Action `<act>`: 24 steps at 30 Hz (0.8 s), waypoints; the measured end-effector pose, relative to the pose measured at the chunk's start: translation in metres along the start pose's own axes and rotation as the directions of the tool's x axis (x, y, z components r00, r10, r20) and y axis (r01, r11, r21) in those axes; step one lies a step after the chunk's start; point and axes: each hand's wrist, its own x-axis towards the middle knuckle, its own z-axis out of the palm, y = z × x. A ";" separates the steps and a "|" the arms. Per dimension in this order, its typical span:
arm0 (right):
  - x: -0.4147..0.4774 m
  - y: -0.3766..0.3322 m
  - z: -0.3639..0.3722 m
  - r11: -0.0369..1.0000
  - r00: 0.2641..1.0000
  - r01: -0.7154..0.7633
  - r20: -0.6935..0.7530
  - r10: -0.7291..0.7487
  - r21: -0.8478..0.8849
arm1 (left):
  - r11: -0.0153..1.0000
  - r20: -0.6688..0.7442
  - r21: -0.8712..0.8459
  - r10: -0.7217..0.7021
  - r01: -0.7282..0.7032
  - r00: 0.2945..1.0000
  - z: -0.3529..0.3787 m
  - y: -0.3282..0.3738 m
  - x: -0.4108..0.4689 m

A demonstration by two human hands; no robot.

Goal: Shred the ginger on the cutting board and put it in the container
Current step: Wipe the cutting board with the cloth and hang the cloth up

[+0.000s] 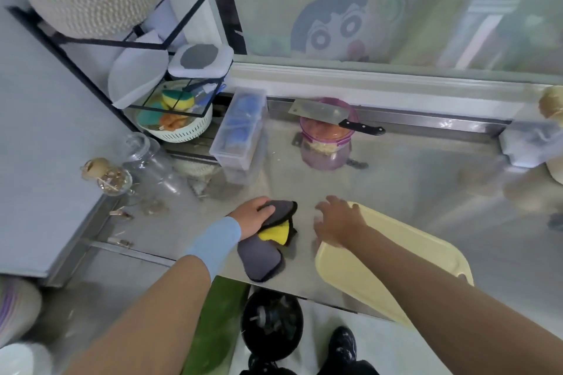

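Bottom centre: left hand [254, 213] lies on a grey-and-yellow cleaning cloth [268, 250] at the near edge of the steel bench [396, 179]. Its fingers [264, 203] are curled over the cloth's folded top, holding it down.

Just right of it: right hand [338, 222] over the upper-left corner of the pale yellow cutting board [396, 253]. These fingers [323, 211] are spread and loosely bent and pinch nothing. It's blurred, so contact with the board can't be told.

The board looks bare, with no ginger showing on it.

Upper centre, well apart from both hands: purple container [324, 146] with pale shreds [320, 147] inside, likely the ginger. A cleaver [320, 113] rests across its rim.

Judgement: shredding and transfer look done — this is clean-up. Next move likely calls for a flat wipe across the bench, with the board steadied or lifted aside — it overhangs the bench's near edge.
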 end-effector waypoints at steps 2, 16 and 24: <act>0.002 -0.047 -0.016 0.877 0.988 0.105 0.052 -0.146 0.469 | 0.999 0.022 -0.013 0.053 -0.053 0.998 -0.015 -0.008 -0.006; 0.049 -0.259 -0.069 0.929 0.963 0.254 -0.159 -0.218 0.268 | 0.998 0.124 0.036 -0.051 0.047 0.991 -0.163 -0.127 -0.042; 0.106 -0.295 -0.048 0.918 0.892 0.365 -0.221 -0.393 -0.156 | 0.992 -0.455 -0.108 -0.100 0.057 0.885 -0.150 -0.191 -0.011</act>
